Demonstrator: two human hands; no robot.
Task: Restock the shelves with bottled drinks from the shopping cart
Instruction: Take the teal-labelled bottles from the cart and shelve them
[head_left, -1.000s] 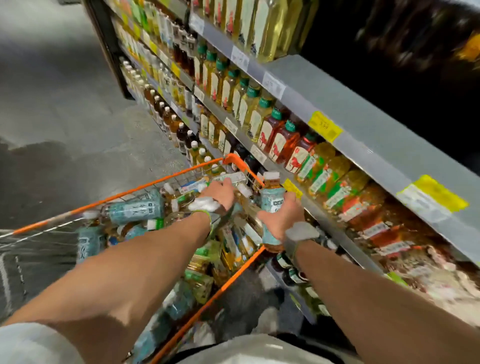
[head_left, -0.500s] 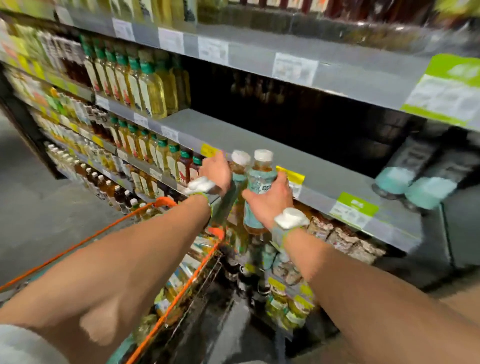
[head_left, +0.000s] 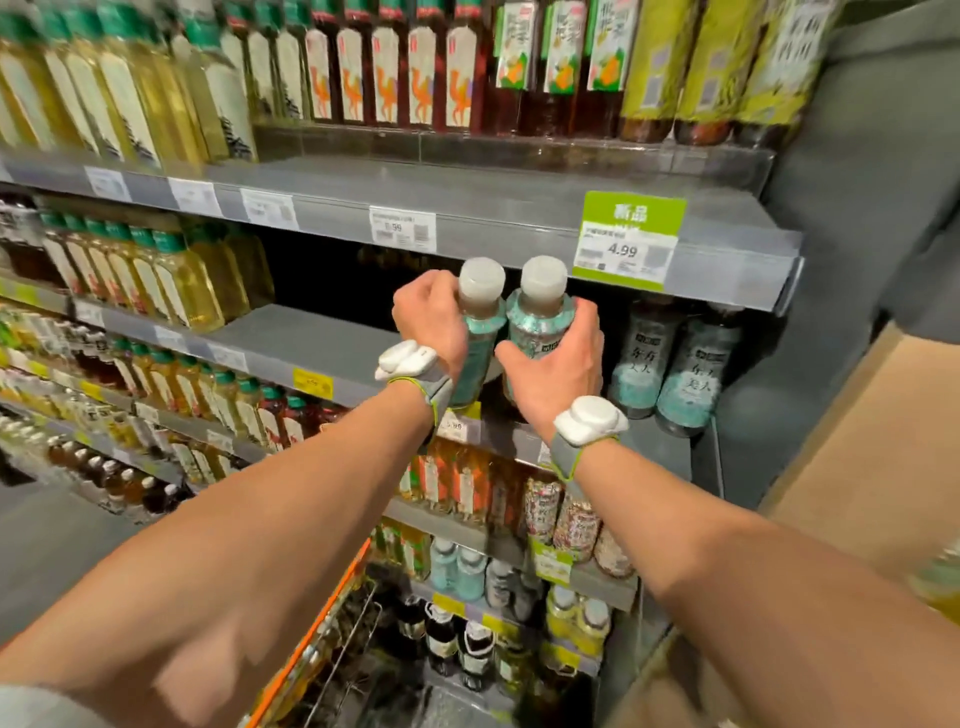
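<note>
Both hands have risen from the cart (head_left: 311, 639) to the shelf (head_left: 322, 338). The left hand (head_left: 431, 322) grips the left bottle (head_left: 480, 325), the right hand (head_left: 558, 371) the right bottle (head_left: 540, 325), upright, likely to join matching bottles (head_left: 675, 364) at three o'clock.

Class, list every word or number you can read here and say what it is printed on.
"新品": green shelf tag.
"4.99": same tag, white panel.
White price tag: ends ".99", first digit blurred.
Shelved teal bottles: label characters too blurred.
Other tags: unreadable.
</note>
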